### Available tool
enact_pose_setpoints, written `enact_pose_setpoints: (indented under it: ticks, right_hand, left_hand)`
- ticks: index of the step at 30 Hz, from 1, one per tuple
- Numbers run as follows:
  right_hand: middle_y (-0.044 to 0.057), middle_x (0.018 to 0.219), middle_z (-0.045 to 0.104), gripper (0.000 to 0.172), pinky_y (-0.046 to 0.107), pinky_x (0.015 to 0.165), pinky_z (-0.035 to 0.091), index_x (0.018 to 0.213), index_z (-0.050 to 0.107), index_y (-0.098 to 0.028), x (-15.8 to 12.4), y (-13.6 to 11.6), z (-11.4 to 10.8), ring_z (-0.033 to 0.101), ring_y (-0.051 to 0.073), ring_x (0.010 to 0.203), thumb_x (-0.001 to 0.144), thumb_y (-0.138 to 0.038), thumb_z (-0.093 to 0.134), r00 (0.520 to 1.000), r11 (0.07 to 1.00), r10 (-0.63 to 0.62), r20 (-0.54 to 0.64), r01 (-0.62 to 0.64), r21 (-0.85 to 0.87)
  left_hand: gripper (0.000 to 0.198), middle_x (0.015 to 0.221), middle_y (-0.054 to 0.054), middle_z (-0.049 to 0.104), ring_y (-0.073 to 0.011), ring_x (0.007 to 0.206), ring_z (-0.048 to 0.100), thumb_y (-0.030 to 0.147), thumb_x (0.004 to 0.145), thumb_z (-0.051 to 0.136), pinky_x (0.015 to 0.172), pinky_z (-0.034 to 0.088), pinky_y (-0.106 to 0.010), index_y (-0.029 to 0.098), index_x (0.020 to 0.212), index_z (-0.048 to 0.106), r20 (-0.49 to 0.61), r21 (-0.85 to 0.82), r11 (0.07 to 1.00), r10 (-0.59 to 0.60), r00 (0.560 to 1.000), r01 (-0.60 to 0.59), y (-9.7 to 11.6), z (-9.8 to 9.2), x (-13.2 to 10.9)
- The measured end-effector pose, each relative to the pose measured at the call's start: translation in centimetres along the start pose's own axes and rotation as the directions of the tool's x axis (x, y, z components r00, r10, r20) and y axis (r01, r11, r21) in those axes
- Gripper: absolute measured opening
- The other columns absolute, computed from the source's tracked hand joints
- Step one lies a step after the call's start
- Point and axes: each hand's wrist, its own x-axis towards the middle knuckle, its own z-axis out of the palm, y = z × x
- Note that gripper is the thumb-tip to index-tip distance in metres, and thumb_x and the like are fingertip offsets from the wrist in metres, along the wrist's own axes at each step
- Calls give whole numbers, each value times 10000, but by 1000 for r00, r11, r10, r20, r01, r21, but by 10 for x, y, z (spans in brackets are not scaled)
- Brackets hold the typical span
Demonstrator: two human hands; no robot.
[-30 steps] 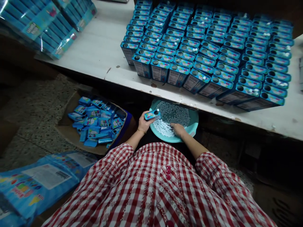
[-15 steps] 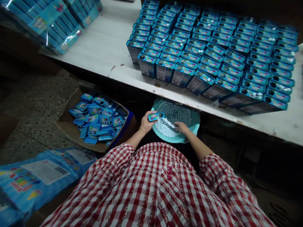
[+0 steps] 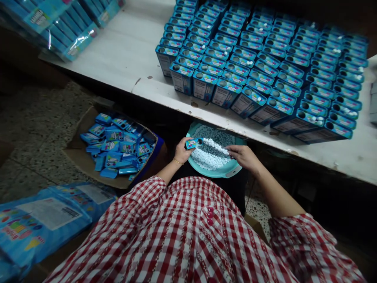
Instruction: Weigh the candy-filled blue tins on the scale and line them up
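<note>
My left hand (image 3: 183, 151) is closed around a small blue candy box (image 3: 193, 144), its dark round opening facing right, over the basin's left side. My right hand (image 3: 244, 157) grips the end of a narrow scoop, mostly hidden under a row of small white candies (image 3: 215, 145). The scoop's far end is close to the box's opening; whether they touch I cannot tell. Below both hands is a turquoise basin (image 3: 232, 171) holding many loose white candies (image 3: 206, 159).
Rows of upright blue boxes (image 3: 235, 74) stand on the white table (image 3: 118, 59). Wrapped packs (image 3: 67, 31) lie at its left end. A carton (image 3: 77, 159) of small blue boxes sits left of the basin, with printed blue bags (image 3: 50, 220) in front of it.
My right hand has risen from the candies and moved right, lifting the loaded scoop level with the box. My left hand still holds the box in nearly the same place.
</note>
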Motion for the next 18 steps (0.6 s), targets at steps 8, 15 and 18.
enact_pose_setpoints:
  ticks: [8,15,18]
  right_hand:
    - [63,928,697,326,292,703,437,1006,686,-271,1,-76,-21,629,228,873,833,-253,410,992,820,116,43,-71,-568]
    - [74,908,694,330,292,690,427,989,690,-241,-6,-90,-29,628,213,822,829,-240,400,995,795,92,25,-59,-603]
    - [30,897,698,326,263,694,417,1006,681,-262,-17,-66,-33,622,185,817,826,-256,410,999,890,33,-43,-49,-453]
  left_hand:
    - [319,999,-52,634,-210,945,594,155,663,642,859,464,-361,200,975,592,38,104,992,74,997,-77,2,3,0]
    - [341,995,-53,643,-199,913,615,207,660,681,830,483,-341,193,987,588,7,-2,999,40,999,-40,-2,-1,-3]
    - [398,961,-48,664,-185,849,639,253,641,723,786,503,-330,184,1001,569,-38,-89,995,-37,999,34,-7,-7,-7]
